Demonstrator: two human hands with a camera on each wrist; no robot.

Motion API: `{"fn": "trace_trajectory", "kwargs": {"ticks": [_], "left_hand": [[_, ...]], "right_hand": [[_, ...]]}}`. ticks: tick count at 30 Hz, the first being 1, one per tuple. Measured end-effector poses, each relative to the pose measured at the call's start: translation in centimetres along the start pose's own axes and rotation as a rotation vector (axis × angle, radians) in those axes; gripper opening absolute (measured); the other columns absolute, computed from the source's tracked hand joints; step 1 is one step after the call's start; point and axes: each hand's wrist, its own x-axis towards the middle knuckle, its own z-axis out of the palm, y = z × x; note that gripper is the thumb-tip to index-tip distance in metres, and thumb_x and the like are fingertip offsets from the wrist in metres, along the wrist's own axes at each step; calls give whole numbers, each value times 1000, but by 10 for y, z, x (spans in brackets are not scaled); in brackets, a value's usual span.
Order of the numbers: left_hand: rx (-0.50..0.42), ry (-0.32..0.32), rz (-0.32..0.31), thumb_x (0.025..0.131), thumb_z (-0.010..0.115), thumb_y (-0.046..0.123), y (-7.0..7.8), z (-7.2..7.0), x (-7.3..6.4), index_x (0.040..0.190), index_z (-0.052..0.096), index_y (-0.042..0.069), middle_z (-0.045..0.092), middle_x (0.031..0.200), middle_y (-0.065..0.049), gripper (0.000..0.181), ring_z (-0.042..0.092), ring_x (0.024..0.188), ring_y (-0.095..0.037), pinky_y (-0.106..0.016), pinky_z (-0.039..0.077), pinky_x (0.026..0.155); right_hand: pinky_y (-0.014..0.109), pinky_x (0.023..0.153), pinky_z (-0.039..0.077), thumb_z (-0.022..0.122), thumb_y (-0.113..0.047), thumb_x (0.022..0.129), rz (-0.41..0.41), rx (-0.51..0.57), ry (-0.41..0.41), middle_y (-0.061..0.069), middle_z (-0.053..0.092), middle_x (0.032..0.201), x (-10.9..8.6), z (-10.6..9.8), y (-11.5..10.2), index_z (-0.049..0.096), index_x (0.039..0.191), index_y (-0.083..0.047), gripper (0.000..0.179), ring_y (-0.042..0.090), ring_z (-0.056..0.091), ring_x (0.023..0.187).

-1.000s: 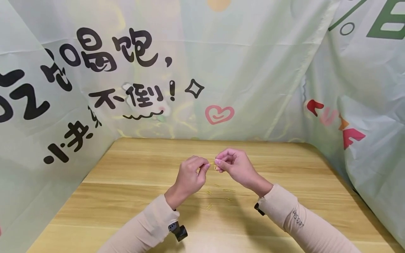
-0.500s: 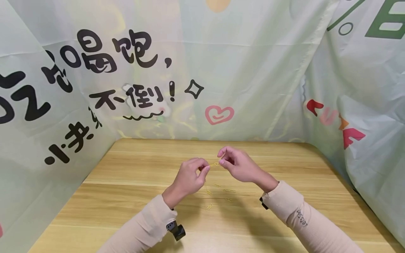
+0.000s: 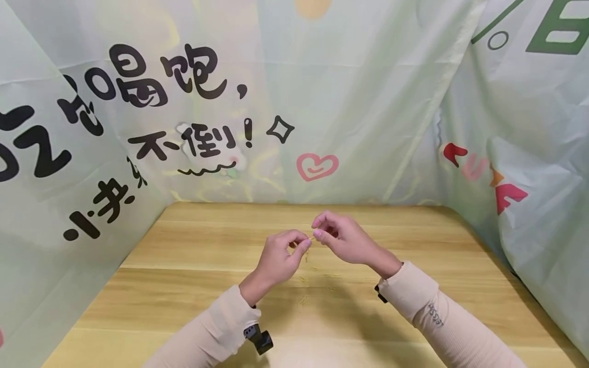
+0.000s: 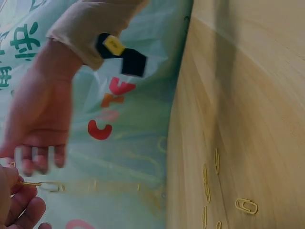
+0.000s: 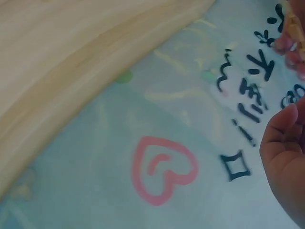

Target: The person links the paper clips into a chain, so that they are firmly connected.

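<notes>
Thumb and index finger of my left hand (image 3: 280,255) pinch a yellow paper clip (image 3: 311,237) above the table. From these fingers hangs a chain of linked paper clips (image 4: 51,186), blurred toward its lower end in the left wrist view. Close on the right, my right hand (image 3: 347,237) holds the clip's other end at the thumb tip, its index finger raised and curved. The right wrist view shows little of this contact. Several loose yellow paper clips (image 4: 247,206) lie on the wooden table (image 3: 207,291) below the hands.
Printed cloth (image 3: 368,102) hangs behind the table and along both sides. A small black camera (image 3: 258,339) is strapped to the left wrist, another (image 3: 381,293) to the right one. The table's far edge runs just beyond the hands.
The right hand came away from the left, showing a clip between them, then moved back slightly closer. The chain now hangs below the left fingers. The loose clips stay put.
</notes>
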Motion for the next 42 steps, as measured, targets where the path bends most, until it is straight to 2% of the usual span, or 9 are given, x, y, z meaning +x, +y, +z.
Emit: {"fn": "trace_trajectory", "kwargs": {"ticks": [3, 9, 12, 17, 20, 25, 32, 37, 42], "left_hand": [[-22, 10, -22, 91, 65, 4, 0, -2, 1, 85, 67, 2, 65, 73, -3, 7, 60, 66, -13, -32, 54, 62], [-73, -5, -67, 94, 60, 2, 2, -5, 4, 87, 64, 0, 67, 77, -10, 8, 63, 69, -17, -34, 55, 65], [-74, -8, -95, 95, 59, 2, 4, -5, 4, 87, 64, 1, 68, 78, -9, 10, 64, 70, -17, -32, 54, 65], [-80, -16, -129, 95, 57, 1, 6, -5, 1, 87, 64, 1, 68, 80, -6, 11, 63, 70, -15, -30, 52, 63], [-75, -13, -133, 94, 58, 0, 7, -5, -2, 87, 64, 2, 68, 79, -4, 10, 61, 68, -14, -28, 51, 60], [-69, -10, -126, 94, 58, 1, 7, -6, -2, 88, 64, 3, 67, 78, -2, 9, 59, 66, -13, -29, 49, 57], [-80, -22, -131, 95, 57, 1, 8, -7, 1, 88, 64, 0, 67, 78, -4, 10, 59, 65, -15, -28, 49, 56], [-77, -22, -130, 94, 58, 1, 8, -8, 1, 87, 64, -1, 66, 77, -4, 10, 59, 66, -14, -26, 50, 60], [-74, -14, -129, 94, 58, 1, 7, -9, 1, 87, 64, -1, 66, 76, -3, 9, 59, 66, -14, -29, 51, 60]], "right_hand": [[28, 54, 46, 56, -6, 98, 46, -62, -77, -2, 57, 73, -4, 1, 17, 63, 95, -2, 8, 10, 50, 58], [31, 66, 52, 66, -12, 92, 169, -326, -423, 2, 65, 80, -22, 14, 57, 64, 99, 0, 14, 12, 60, 71], [34, 68, 51, 71, -13, 89, 259, -396, -491, 1, 63, 79, -30, 23, 69, 65, 97, -4, 14, 14, 60, 73], [28, 62, 46, 72, -5, 84, 240, -475, -451, -7, 55, 72, -39, 36, 84, 61, 80, -12, 14, 9, 51, 66], [23, 53, 37, 67, 6, 81, 199, -473, -432, -10, 46, 63, -41, 42, 88, 56, 69, -13, 26, 6, 41, 57], [22, 48, 26, 55, 13, 77, 225, -499, -448, -9, 35, 57, -40, 46, 86, 47, 61, -15, 33, 6, 30, 52], [26, 56, 43, 60, 5, 84, 253, -573, -486, -5, 50, 69, -39, 42, 78, 54, 75, -12, 21, 9, 46, 62], [25, 57, 42, 54, 11, 83, 221, -476, -460, -3, 48, 68, -36, 31, 75, 52, 77, -9, 21, 11, 44, 62], [25, 56, 42, 53, 8, 92, 122, -282, -318, -4, 50, 67, -25, 14, 70, 59, 93, -2, 11, 6, 44, 59]]}}
